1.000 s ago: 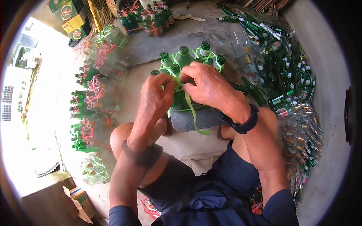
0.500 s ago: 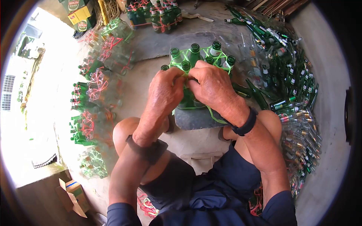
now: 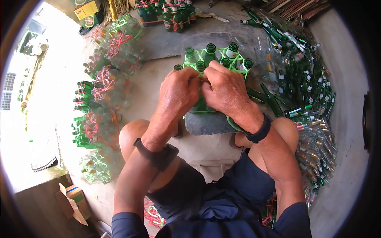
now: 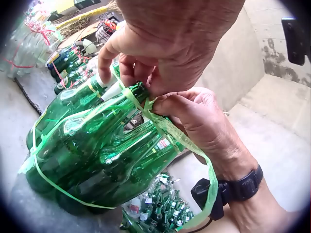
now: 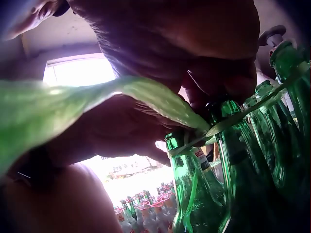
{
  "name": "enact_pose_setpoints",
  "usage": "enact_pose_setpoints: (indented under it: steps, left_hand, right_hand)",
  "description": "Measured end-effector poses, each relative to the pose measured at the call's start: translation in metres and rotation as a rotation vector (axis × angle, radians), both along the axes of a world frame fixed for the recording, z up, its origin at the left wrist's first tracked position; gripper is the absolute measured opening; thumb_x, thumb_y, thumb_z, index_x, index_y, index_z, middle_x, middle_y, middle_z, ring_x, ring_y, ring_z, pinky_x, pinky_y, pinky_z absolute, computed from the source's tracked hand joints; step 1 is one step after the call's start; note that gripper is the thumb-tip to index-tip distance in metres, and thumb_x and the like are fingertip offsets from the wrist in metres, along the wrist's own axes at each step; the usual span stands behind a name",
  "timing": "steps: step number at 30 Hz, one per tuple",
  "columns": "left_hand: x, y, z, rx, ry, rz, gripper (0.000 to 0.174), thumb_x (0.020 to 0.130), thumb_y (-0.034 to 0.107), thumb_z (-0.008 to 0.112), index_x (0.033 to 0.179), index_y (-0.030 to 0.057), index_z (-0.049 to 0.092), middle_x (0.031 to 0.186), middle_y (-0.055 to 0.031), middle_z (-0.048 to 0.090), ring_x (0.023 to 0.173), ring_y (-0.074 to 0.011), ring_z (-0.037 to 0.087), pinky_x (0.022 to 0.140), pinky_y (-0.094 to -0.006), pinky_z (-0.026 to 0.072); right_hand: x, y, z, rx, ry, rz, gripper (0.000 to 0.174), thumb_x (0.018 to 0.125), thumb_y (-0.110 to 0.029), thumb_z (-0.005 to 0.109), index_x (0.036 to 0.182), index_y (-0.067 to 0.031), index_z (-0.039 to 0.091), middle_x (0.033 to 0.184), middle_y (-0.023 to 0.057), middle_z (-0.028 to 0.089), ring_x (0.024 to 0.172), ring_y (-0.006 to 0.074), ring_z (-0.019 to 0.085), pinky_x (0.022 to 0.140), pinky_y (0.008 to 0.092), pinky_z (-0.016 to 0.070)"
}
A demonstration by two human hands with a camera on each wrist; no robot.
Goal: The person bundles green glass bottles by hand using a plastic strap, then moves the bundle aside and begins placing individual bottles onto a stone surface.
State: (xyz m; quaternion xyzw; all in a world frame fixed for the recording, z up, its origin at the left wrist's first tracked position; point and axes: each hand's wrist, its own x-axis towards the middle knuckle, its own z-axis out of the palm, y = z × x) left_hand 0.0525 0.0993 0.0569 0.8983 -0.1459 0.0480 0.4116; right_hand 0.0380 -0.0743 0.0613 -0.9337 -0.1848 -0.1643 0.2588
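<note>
Green glass bottles (image 4: pixel 82 150) stand upright in a bundle on a dark slab (image 3: pixel 208 123), with light green plastic strap (image 4: pixel 167 127) round their necks and sides. Both hands meet at the near bottle necks. My left hand (image 3: pixel 179 89) pinches the strap beside a bottle mouth, fingertips partly hidden. My right hand (image 3: pixel 225 87) pinches the strap right against it, thumb and forefinger together in the left wrist view. From there a loose strap end (image 5: pixel 146 94) loops out past the right wrist.
Strapped bottle bundles (image 3: pixel 85 127) line the left side, and more (image 3: pixel 174 18) stand at the back. Loose bottles (image 3: pixel 295 79) lie heaped along the right wall. An open cardboard box (image 3: pixel 77 200) sits at lower left. Bare knees flank the slab.
The hands have drawn closer together at the bottle necks. The strap end that hung down in front of the bundle now runs to the right, under the right wrist. The whole view has shifted slightly.
</note>
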Motion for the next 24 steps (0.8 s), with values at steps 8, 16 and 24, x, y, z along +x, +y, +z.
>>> enact_pose_setpoints:
  steps: [8, 16, 24]
  left_hand:
    - [-0.006, -0.002, 0.010, 0.016, 0.029, -0.016, 0.017, 0.090, 0.016, 0.068, 0.100, 0.0122, 0.081, 0.094, -0.0145, 0.078, 0.095, -0.0396, 0.070, 0.086, -0.0496, 0.0570]
    - [0.001, 0.007, 0.007, 0.015, 0.039, -0.121, 0.018, 0.091, 0.014, 0.069, 0.104, 0.0077, 0.080, 0.095, -0.0177, 0.076, 0.089, -0.0376, 0.072, 0.081, -0.0460, 0.0567]
    - [0.003, 0.016, 0.004, 0.007, -0.023, -0.243, 0.021, 0.082, 0.009, 0.073, 0.102, 0.0079, 0.078, 0.093, -0.0138, 0.075, 0.094, -0.0352, 0.071, 0.089, -0.0431, 0.0546]
  right_hand:
    - [-0.027, 0.003, 0.011, 0.166, -0.034, 0.140, 0.018, 0.078, 0.006, 0.069, 0.087, -0.0033, 0.056, 0.086, 0.0124, 0.057, 0.070, 0.0378, 0.063, 0.061, 0.0470, 0.0494]
    - [-0.054, -0.001, 0.017, 0.182, 0.040, 0.250, 0.022, 0.074, 0.013, 0.064, 0.088, -0.0020, 0.055, 0.087, 0.0126, 0.054, 0.068, 0.0345, 0.060, 0.059, 0.0433, 0.0489]
    - [-0.053, -0.008, 0.021, 0.254, 0.055, 0.300, 0.014, 0.087, 0.008, 0.062, 0.098, -0.0008, 0.058, 0.103, 0.0154, 0.062, 0.083, 0.0394, 0.067, 0.070, 0.0469, 0.0546]
